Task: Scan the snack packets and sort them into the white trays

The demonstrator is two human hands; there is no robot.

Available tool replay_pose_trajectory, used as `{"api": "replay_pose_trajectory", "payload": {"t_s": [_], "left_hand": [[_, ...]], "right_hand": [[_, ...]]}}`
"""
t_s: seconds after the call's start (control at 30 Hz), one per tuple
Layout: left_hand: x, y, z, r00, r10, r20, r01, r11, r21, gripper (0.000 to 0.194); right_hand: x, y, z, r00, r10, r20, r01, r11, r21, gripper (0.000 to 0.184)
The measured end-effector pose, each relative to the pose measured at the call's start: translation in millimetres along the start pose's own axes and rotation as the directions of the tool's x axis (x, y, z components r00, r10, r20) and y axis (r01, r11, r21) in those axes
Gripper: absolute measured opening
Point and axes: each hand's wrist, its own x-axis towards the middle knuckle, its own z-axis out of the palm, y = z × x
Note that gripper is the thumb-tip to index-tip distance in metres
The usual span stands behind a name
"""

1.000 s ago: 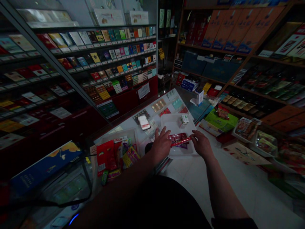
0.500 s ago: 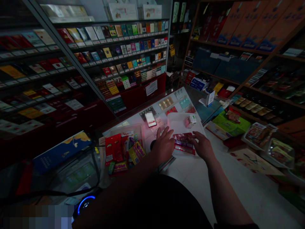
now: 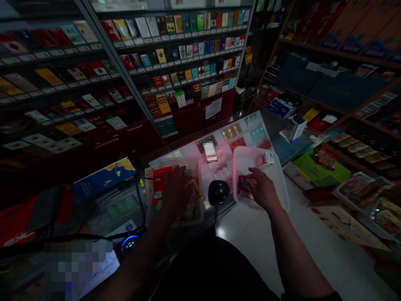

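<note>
My left hand [image 3: 176, 188] lies over the clear plastic bin [image 3: 198, 164] of snack packets on the glass counter, fingers spread on the colourful packets, beside a red packet [image 3: 158, 186]. My right hand [image 3: 261, 190] rests in the white tray [image 3: 275, 177], with its fingers bent on a red wrapped packet [image 3: 242, 188]. A small white and green box [image 3: 266, 159] lies at the tray's far end. Between my hands stands a black barcode scanner [image 3: 218, 192].
The glass counter [image 3: 238, 129] shows cards and boxes beneath it. Shelves of cigarette packs [image 3: 175, 50] fill the wall at the left and back. At the right are wooden shelves [image 3: 328, 54] with boxes and trays of snacks [image 3: 360, 188]. A device with a blue ring light [image 3: 129, 243] sits near left.
My left hand has left the red packet and moved left onto the bin of snacks. My right hand stays on the packet in the white tray. The view has shifted down and left.
</note>
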Motion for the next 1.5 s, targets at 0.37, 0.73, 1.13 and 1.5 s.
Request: {"api": "replay_pose_trajectory", "payload": {"t_s": [0.37, 0.73, 1.13, 1.5], "left_hand": [[-77, -78, -23.5, 0.969, -0.248, -0.001, 0.244, 0.952, 0.186, 0.024], [-123, -90, -24.4, 0.947, -0.312, 0.079, 0.291, 0.935, 0.201, 0.038], [-128, -103, -20.2, 0.944, -0.3, 0.135, 0.276, 0.946, 0.171, 0.033], [-136, -115, -3.8, 0.981, -0.192, 0.033, 0.187, 0.974, 0.131, 0.021]], "right_hand": [[-3, -98, 39, 0.979, -0.193, 0.059, 0.19, 0.98, 0.052, 0.015], [-33, -228, 150, 0.79, -0.527, 0.313, 0.516, 0.848, 0.125, 0.03], [-29, -258, 202, 0.748, -0.537, 0.391, 0.586, 0.81, -0.008, 0.027], [-36, -253, 214, 0.783, -0.477, 0.399, 0.54, 0.839, -0.057, 0.035]]}}
